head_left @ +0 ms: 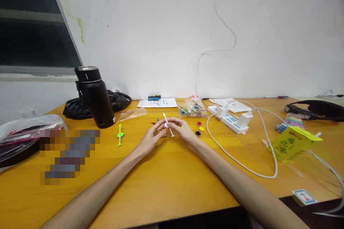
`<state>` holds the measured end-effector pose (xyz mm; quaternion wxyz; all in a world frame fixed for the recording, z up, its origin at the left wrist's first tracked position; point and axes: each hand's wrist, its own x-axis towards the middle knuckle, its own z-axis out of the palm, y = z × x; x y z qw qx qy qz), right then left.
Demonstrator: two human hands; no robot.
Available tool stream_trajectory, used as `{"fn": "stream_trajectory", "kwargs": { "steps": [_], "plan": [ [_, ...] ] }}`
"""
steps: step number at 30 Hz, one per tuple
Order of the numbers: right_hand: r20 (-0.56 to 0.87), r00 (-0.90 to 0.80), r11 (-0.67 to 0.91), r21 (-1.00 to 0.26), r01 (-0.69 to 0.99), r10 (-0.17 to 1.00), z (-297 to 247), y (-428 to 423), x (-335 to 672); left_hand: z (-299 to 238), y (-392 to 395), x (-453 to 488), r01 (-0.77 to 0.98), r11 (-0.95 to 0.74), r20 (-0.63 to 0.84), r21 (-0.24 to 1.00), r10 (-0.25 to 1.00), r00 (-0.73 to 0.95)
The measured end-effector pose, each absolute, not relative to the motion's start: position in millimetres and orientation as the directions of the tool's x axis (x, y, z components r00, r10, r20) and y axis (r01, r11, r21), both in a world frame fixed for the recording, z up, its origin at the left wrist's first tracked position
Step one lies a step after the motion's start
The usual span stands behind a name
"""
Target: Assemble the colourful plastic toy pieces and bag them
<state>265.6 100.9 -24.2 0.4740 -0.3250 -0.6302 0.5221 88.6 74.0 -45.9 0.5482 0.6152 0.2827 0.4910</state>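
Observation:
Both hands meet over the middle of the yellow table (166,182). My left hand (152,136) and my right hand (182,128) pinch a thin white plastic stick (168,124) with a small disc on it, tilted with its arrow tip up to the left. A matching green stick with a disc (119,134) lies on the table to the left of my left hand. Small red, yellow and black discs (199,128) lie just right of my right hand. A clear bag of coloured sticks (191,110) sits behind them.
A black flask (94,96) stands at the left before a black bag (80,108). A white power strip (230,120) with chargers and looping cable lies at the right, near a yellow carton (292,142) and a black headset (317,109). Papers and a screwdriver (154,97) lie by the wall.

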Motion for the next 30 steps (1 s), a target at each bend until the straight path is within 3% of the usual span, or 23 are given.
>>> {"fn": "stream_trajectory", "kwargs": {
  "steps": [15, 20, 26, 30],
  "plan": [
    [0.296, -0.365, 0.277, -0.955, -0.103, 0.883, -26.3, 93.9, 259.5, -30.7, 69.3, 88.4, -0.181, -0.215, 0.258, 0.960, 0.929, 0.265],
    [0.284, -0.374, 0.252, -0.959, -0.132, 0.883, -28.6, 85.9, 249.4, -28.5, 70.3, 83.1, -0.090, -0.303, 0.315, 0.949, 0.925, 0.211],
    [0.351, -0.369, 0.367, -0.930, -0.029, 0.860, -24.1, 81.5, 248.7, -22.5, 85.3, 62.5, 0.068, -0.379, 0.372, 0.923, 0.924, 0.089],
    [0.393, -0.333, 0.425, -0.905, 0.026, 0.857, -23.2, 83.1, 250.7, -13.2, 100.3, 23.0, 0.321, -0.378, 0.381, 0.868, 0.923, 0.055]
  ]
}}
